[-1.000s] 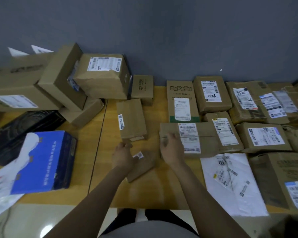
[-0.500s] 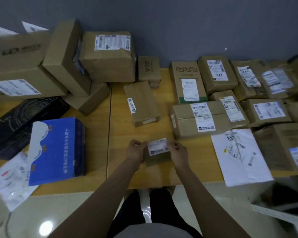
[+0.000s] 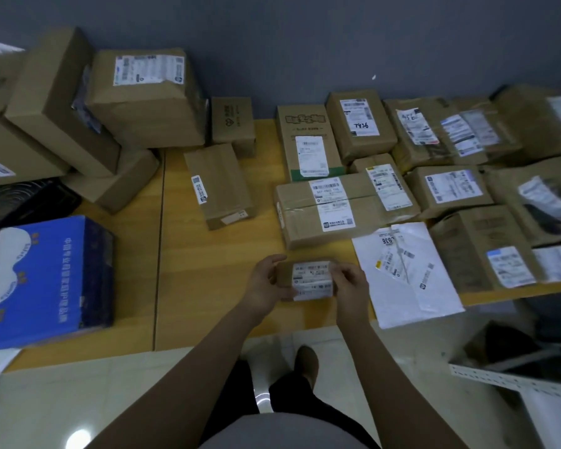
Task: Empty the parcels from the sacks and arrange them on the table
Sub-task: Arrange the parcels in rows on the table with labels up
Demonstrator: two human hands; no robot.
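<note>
Small parcel (image 3: 308,280) — stiff carton, likely light; left hand (image 3: 266,285), right hand (image 3: 348,283) fingers curled round opposite ends — sound hold points.

Small parcel (image 3: 310,280): brown carton with a white label on top, held level over the front of the table (image 3: 208,270). The left hand (image 3: 264,286) grips its left end and the right hand (image 3: 348,286) its right end. I cannot tell if it touches the wood.
Long parcel (image 3: 305,222): brown and taped, lies flat just behind the small one, labels up.
White parcel (image 3: 405,286): flat mailer bag to the right, its front edge hanging over the table edge.
Narrow parcel (image 3: 219,186): brown, lies alone near the middle.
Blue parcel (image 3: 52,280): box at the front left.
Right group (image 3: 358,124): brown cartons packed close together, labels up, one marked "7936".
Left pile (image 3: 143,108): big cartons stacked by the wall.
</note>
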